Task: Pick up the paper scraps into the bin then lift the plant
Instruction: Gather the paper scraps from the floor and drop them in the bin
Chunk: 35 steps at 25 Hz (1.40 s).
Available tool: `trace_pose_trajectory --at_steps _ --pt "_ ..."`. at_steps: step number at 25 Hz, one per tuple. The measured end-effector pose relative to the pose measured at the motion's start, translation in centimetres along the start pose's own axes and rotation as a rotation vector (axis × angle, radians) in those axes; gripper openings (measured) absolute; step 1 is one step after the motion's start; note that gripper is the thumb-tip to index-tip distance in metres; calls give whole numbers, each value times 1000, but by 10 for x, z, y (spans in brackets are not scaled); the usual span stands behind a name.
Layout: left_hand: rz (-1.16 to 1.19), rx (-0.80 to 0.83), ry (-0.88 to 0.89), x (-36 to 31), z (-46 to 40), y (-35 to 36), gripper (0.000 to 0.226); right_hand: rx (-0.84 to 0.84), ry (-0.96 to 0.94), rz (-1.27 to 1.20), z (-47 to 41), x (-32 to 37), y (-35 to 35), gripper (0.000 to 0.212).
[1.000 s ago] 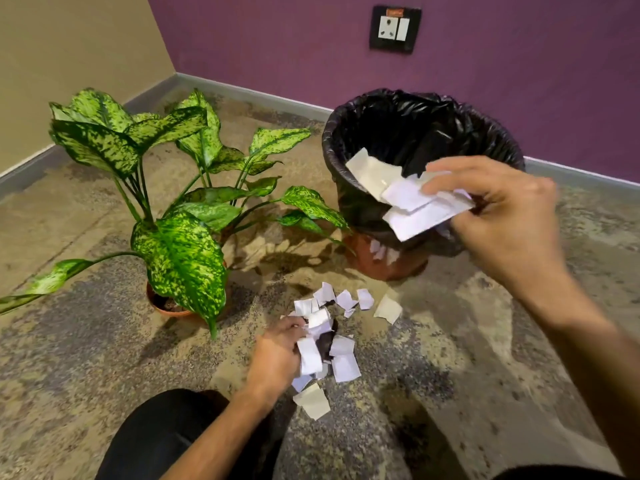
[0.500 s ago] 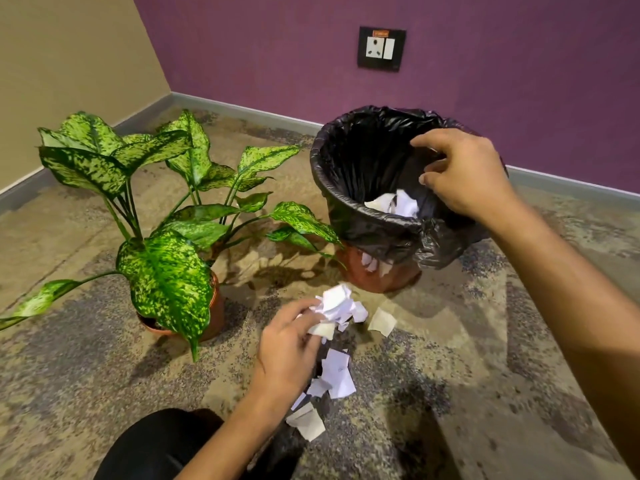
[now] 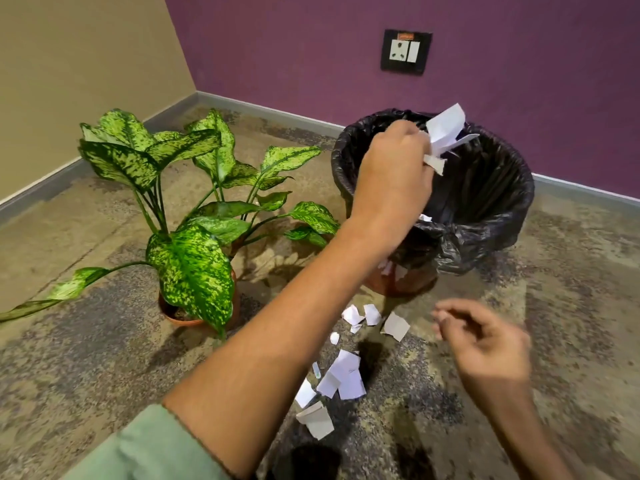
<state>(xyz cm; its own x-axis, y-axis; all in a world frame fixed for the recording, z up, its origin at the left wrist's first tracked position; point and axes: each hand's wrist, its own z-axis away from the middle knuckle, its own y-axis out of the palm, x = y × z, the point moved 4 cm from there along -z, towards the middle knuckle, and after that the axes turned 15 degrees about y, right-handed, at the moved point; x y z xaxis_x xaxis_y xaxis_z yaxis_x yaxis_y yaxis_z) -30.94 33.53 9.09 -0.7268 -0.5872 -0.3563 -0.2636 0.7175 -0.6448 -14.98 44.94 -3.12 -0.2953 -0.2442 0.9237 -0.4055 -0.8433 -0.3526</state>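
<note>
My left hand (image 3: 393, 174) is raised over the near rim of the bin (image 3: 491, 202), which is lined with a black bag. It is shut on a bunch of white paper scraps (image 3: 445, 136) that stick out above the bin's opening. My right hand (image 3: 485, 337) hovers low over the floor, to the right of the loose scraps, blurred, with fingers apart and nothing in it. Several white paper scraps (image 3: 344, 374) lie on the floor in front of the bin. The potted plant (image 3: 187, 209), with speckled green leaves in a brown pot, stands to the left of the bin.
A purple wall with a socket plate (image 3: 405, 51) rises behind the bin. A beige wall runs along the left. The floor is mottled stone. One long leaf (image 3: 52, 296) of the plant reaches far left near the floor.
My left hand has lifted a bunch of scraps from the floor up over the bin. My right hand has left the bin's rim and come down toward the floor scraps, empty.
</note>
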Motion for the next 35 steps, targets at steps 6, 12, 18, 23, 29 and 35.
trace_pose_trajectory --at_steps 6,12,18,23,29,35 --pt "70 131 -18 3 15 17 51 179 174 388 -16 -88 34 15" --pt "337 39 -5 -10 208 0 42 207 72 668 -46 -134 52 39" --pt "-67 1096 -563 89 343 40 142 342 11 965 -73 -161 101 107" --pt "-173 1115 -505 112 347 51 151 408 -95 1027 -78 -148 146 114" --pt "-69 974 -472 128 334 62 148 625 -260 1003 -58 -126 195 99" --pt "43 856 -278 128 331 67 105 838 -335 981 -16 -116 190 77"
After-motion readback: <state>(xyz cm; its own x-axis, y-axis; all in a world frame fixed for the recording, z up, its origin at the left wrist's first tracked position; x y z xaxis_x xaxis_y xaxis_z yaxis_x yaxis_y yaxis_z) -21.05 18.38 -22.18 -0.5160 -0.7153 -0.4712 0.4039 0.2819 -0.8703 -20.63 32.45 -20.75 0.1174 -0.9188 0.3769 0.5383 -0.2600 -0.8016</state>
